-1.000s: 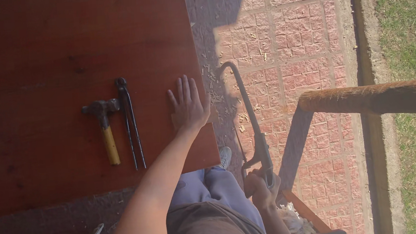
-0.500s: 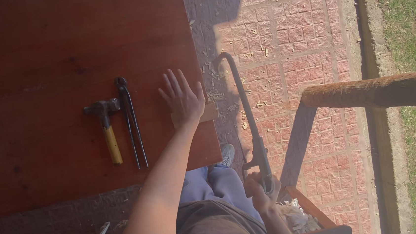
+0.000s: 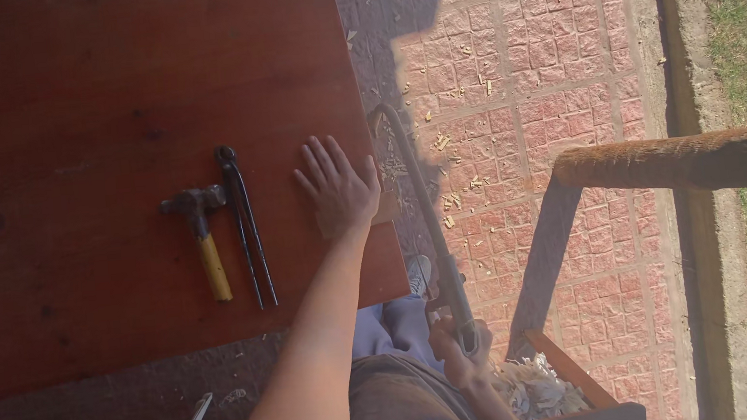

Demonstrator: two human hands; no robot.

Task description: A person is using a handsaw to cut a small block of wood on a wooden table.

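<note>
Compared with a second ago, the saw (image 3: 422, 206) in the right hand (image 3: 460, 354) lies closer along the edge of the worktop (image 3: 116, 97), its bowed tip now beside the left hand (image 3: 336, 191) rather than out over the paving (image 3: 515, 92). The right hand sits lower and nearer the body. The left hand presses a small wooden piece (image 3: 384, 209) further toward the worktop's corner, with the piece's end now showing past the edge.

Head view, steeply down, close
</note>
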